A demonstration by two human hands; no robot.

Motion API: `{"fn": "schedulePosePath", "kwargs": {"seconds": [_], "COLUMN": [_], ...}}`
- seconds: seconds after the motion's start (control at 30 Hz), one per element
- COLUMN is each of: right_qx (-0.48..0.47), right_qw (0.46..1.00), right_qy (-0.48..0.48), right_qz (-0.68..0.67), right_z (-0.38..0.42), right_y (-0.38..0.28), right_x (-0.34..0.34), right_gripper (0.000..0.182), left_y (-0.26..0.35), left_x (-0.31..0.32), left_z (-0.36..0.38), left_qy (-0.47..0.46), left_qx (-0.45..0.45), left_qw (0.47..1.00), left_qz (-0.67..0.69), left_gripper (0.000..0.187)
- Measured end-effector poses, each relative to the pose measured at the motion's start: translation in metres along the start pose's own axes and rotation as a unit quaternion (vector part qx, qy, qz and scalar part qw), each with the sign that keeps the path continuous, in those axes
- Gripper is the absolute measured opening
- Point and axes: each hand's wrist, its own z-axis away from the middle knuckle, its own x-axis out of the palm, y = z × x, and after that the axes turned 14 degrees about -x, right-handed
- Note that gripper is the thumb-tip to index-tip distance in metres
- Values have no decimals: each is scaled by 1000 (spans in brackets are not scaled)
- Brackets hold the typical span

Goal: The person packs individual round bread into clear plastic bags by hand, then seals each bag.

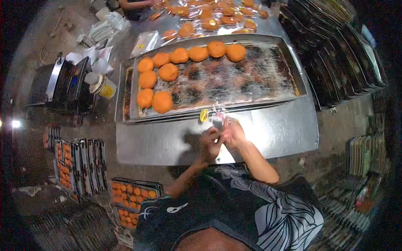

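Both my hands are close together over the near part of the metal table. My left hand (211,141) has its fingers curled in a pinch at the lower edge of a clear plastic bag (217,113) with a yellow label. Against it, my right hand (233,133) is closed on the same bag, its fingers slightly blurred. Just beyond them lies a large metal baking tray (251,102), browned and greasy. Several round orange buns (162,102) sit along its left side and far edge.
Several bagged buns (210,24) lie at the far end of the metal table (142,144), near another person's arm (136,4). A bucket (103,87) stands left. Stacked trays (339,62) rise at right; bun-filled trays (134,194) are low on the left.
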Motion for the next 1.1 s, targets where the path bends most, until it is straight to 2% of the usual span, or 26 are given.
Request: {"fn": "schedulePosePath", "kwargs": {"seconds": [0.03, 0.07, 0.1, 0.13, 0.17, 0.2, 0.23, 0.27, 0.3, 0.33, 0.37, 0.4, 0.43, 0.47, 0.5, 0.53, 0.57, 0.63, 0.7, 0.73, 0.8, 0.83, 0.9, 1.0, 1.1], "right_qx": [-140, -147, -150, -76, -2, 111, 87, 22, -45, -295, -501, -540, -569, -565, -293, 8, -206, -187, -292, -361, -463, -505, -526, -465, -429], "right_qw": [967, 986, 983, 989, 990, 991, 981, 938, 852, 673, 396, 280, 159, 161, 274, 359, 474, 480, 634, 659, 690, 671, 660, 706, 769], "right_qy": [9, -31, -70, -90, -106, -75, -160, -249, -323, -264, -166, -184, -201, -202, -267, -307, -269, -224, -20, -24, -12, 33, 104, 73, 97], "right_qz": [213, 66, -84, -89, -94, -16, 61, 242, 409, 624, 751, 773, 781, 783, 876, 881, 813, 827, 716, 660, 557, 541, 527, 529, 464], "right_z": [1, 4, 2, -3, -8, -20, -28, -57, -92, -111, -131, -165, -196, -209, -215, -217, -199, -158, -111, -96, -91, -86, -74, -34, -13], "right_y": [-2, 4, 16, 38, 62, 84, 99, 108, 111, 109, 106, 115, 122, 118, 110, 106, 98, 66, 49, 60, 89, 93, 85, 79, 62], "right_x": [48, 91, 123, 128, 125, 116, 124, 118, 114, 138, 164, 160, 152, 159, 170, 171, 149, 162, 170, 173, 183, 193, 199, 162, 137], "right_gripper": [34, 35, 36, 37, 38, 40, 41, 42, 44, 48, 53, 57, 61, 61, 60, 59, 54, 50, 50, 49, 48, 48, 49, 53, 40], "left_y": [-9, -12, -14, -5, -22, -52, -77, -92, -105, -114, -113, -104, -93, -79, -82, -87, -90, -92, -85, -77, -58, -61, -49, -36, -20], "left_x": [-7, -16, -27, -40, -59, -86, -113, -137, -158, -172, -183, -195, -205, -214, -225, -238, -248, -257, -253, -241, -195, -173, -147, -132, -100], "left_z": [2, -4, -18, -29, -28, -22, -19, -20, -19, -19, -22, -26, -31, -33, -32, -31, -30, -36, -47, -57, -66, -68, -72, -82, -79], "left_qy": [23, 109, 195, 211, 219, 101, -21, -18, 97, 209, 208, 240, 274, 304, 306, 277, 247, 273, 338, 338, 237, 169, 128, 82, 84], "left_qx": [17, 49, 83, -159, -160, -157, -147, -147, -161, -173, -176, -157, -136, -162, -165, -141, -117, -130, -131, -134, -103, -83, -97, -107, -129], "left_qw": [999, 989, 961, 813, 810, 762, 695, 697, 717, 726, 725, 688, 647, 641, 644, 630, 615, 620, 585, 583, 713, 775, 774, 776, 774], "left_qz": [-13, 85, 179, 519, 520, 620, 703, 702, 671, 632, 633, 667, 699, 686, 682, 711, 740, 725, 725, 726, 652, 604, 613, 617, 614], "left_gripper": [26, 36, 46, 50, 50, 46, 44, 44, 45, 47, 47, 29, 19, 16, 16, 17, 20, 23, 18, 21, 40, 56, 57, 59, 63]}}
